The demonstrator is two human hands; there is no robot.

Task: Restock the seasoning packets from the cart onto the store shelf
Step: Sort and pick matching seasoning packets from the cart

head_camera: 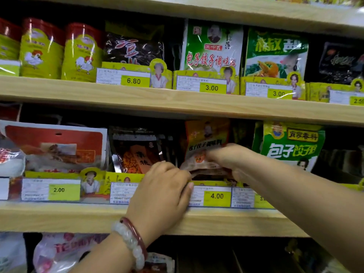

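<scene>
— What sort of place is shown?
— A shop: wooden shelves (177,103) are stocked with seasoning packets (211,48) and tins (42,50), and yellow price tags (216,196) are fixed along each edge.
</scene>
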